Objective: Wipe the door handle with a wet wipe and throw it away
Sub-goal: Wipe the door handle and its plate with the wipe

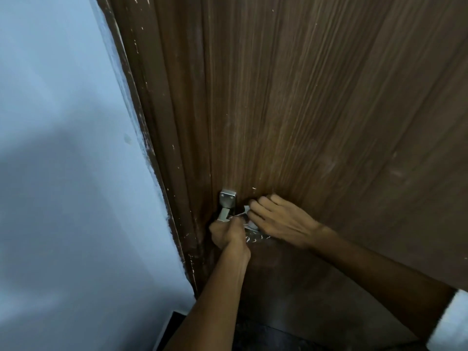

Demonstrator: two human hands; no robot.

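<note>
A silver metal door handle (226,206) is mounted on the brown wooden door (316,110), near its left edge. My left hand (228,235) is closed around the lower part of the handle from below. My right hand (278,221) reaches in from the right and pinches a white wet wipe (247,211) against the handle area. Only small bits of the wipe show between my two hands. A packet with white markings (255,235) peeks out under my right hand; which hand holds it is not visible.
A dark brown door frame (152,138) with chipped paint runs down the left of the door. A pale blue-white wall (63,148) fills the left side. Dark floor (253,335) shows at the bottom between my forearms.
</note>
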